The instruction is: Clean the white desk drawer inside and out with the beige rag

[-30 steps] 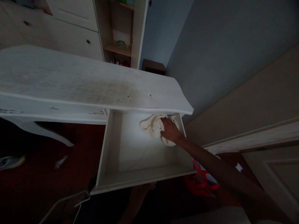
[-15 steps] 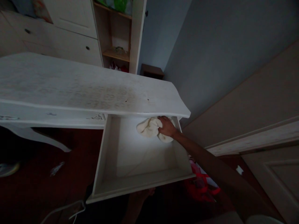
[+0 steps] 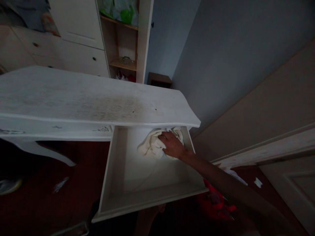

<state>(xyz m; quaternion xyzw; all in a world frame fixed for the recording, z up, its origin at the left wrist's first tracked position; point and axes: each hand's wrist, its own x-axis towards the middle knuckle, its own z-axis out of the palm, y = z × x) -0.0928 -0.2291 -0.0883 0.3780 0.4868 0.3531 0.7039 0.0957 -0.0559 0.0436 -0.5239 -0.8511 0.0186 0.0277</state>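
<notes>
My right hand [image 3: 173,145] reaches into a pulled-out white drawer [image 3: 150,196] and presses a crumpled cream cloth [image 3: 150,145] against its floor, fingers bent round the fabric. Part of the cloth bunches up behind the hand, by the drawer's back right corner. Below the drawer's front edge, what appears to be my left hand [image 3: 157,209] shows only in part; its fingers are mostly hidden in shadow. The drawer belongs to a long white table [image 3: 73,95] with dark smudges on its top.
Behind the table stands a white cabinet [image 3: 76,54] with open shelves holding bags. A grey wall [image 3: 233,49] rises at the right. On the dark red floor lie a red bag [image 3: 216,205] and a white scrap [image 3: 258,182]. A shoe [image 3: 10,186] shows at far left.
My right hand has shifted the cloth slightly left and toward me within the drawer, and the cloth is more spread out. The whole view has tilted up a little.
</notes>
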